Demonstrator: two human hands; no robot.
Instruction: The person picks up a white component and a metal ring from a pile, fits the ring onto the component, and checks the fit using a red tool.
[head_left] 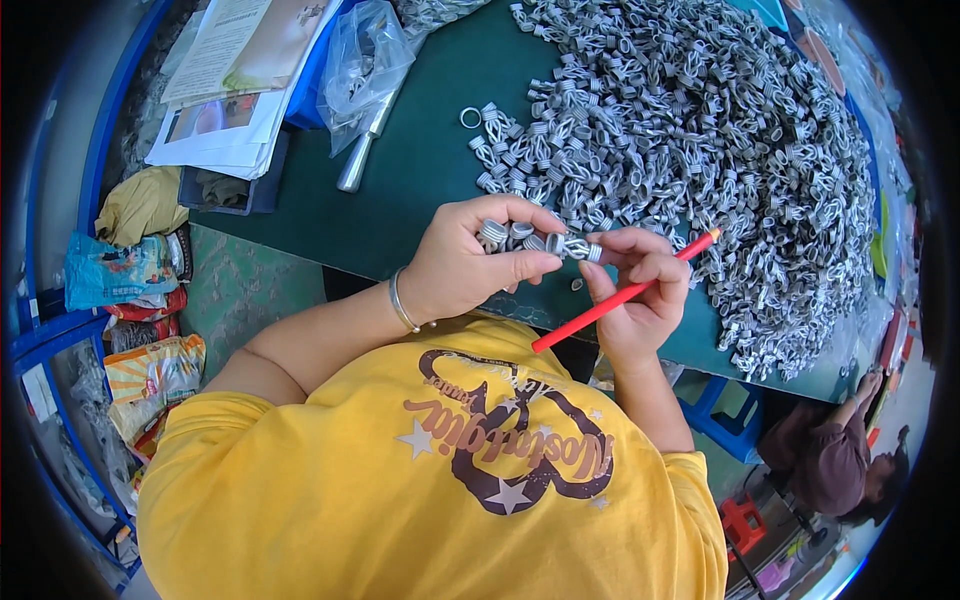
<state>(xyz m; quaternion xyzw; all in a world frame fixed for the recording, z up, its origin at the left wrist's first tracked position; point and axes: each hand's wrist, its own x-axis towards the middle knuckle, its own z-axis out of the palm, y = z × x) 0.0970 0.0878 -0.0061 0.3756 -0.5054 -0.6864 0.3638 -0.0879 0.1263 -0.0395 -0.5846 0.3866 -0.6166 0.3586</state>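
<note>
My left hand (pixel 455 258) is closed around several small grey ribbed pieces with looped ends (pixel 521 233), which show between its thumb and fingers. One such grey looped piece (pixel 575 248) bridges the two hands, its right end pinched by the fingertips of my right hand (pixel 648 305). A red pencil (pixel 595 315) also rests in my right hand, slanting between the fingers with its tip up to the right. Both hands are above the near edge of the green table (pixel 400 215). Beyond them spreads a large heap of the same grey pieces (pixel 690 150).
A loose ring (pixel 470 117) lies left of the heap. Farther left are a metal-handled tool (pixel 355 165), a clear plastic bag (pixel 365 70) and papers (pixel 235 70) on a bin. A blue stool (pixel 722 415) stands below the table; a person in dark clothing (pixel 825 455) is at right.
</note>
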